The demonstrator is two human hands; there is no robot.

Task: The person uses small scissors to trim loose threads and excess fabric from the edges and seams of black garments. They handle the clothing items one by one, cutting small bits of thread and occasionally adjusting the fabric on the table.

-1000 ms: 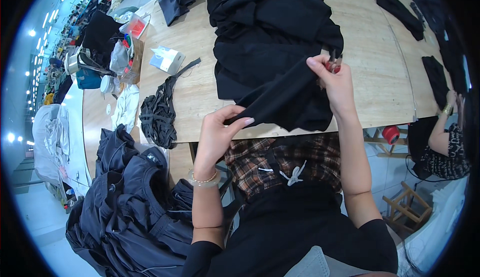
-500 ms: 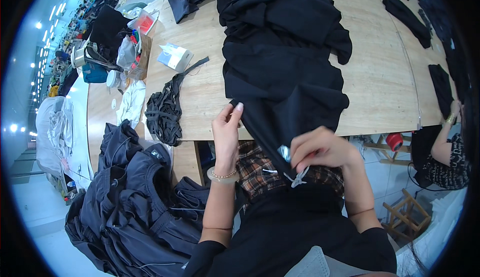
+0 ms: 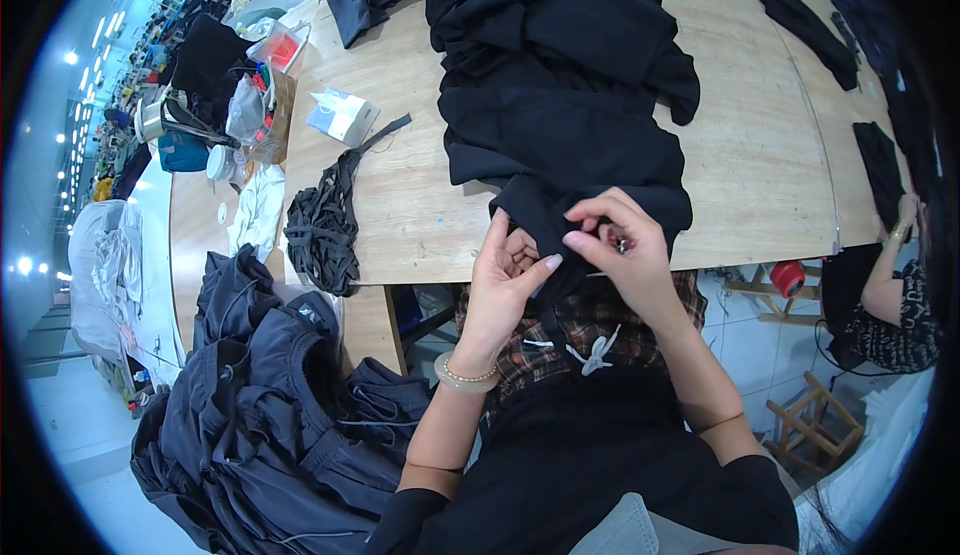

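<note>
A black garment lies bunched along the table, its near end hanging over the front edge. My left hand is closed on a fold of this near end, thumb toward the fingers. Close by on the right, my right hand has its fingers curled, thumb and forefinger together beside the raised fold. A small shiny metal tool shows in that palm; the fingers hide most of it, so its kind is unclear. Below the hands, plaid cloth with a white drawstring bow covers my lap.
Left of the garment lie a heap of dark strips and a tissue box. A pile of dark grey clothing stands at my left. At the right are a wooden stool and another person's arm.
My right hand has moved up from the lap to the garment at the table edge. My left hand has shifted right and slightly down with the fold, and the two hands are now close together.
</note>
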